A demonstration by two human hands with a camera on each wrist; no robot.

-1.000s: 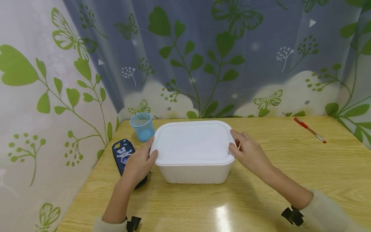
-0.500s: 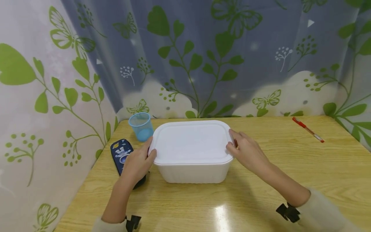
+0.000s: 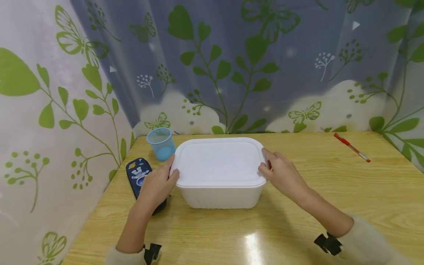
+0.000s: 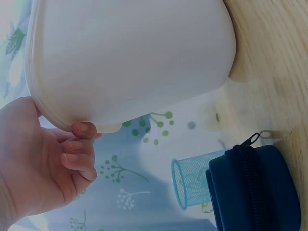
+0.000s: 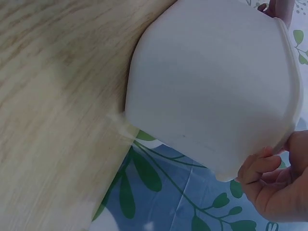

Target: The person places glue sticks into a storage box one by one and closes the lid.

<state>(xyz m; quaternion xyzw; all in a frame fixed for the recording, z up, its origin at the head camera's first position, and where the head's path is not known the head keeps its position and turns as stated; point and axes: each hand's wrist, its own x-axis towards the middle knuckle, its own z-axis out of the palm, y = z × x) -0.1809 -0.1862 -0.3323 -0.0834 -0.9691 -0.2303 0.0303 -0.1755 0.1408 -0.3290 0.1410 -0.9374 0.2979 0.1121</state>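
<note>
On table: lidded white box, hands gripping rim.

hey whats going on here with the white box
A person has both hands on a white lidded box that sits on a wooden table. The left hand grips the lid's left edge and the right hand grips its right edge, fingers curled under the rim. The lid looks seated on the box. A blue mesh cup and a dark pencil case lie to the left, a red pen at far right.
</note>
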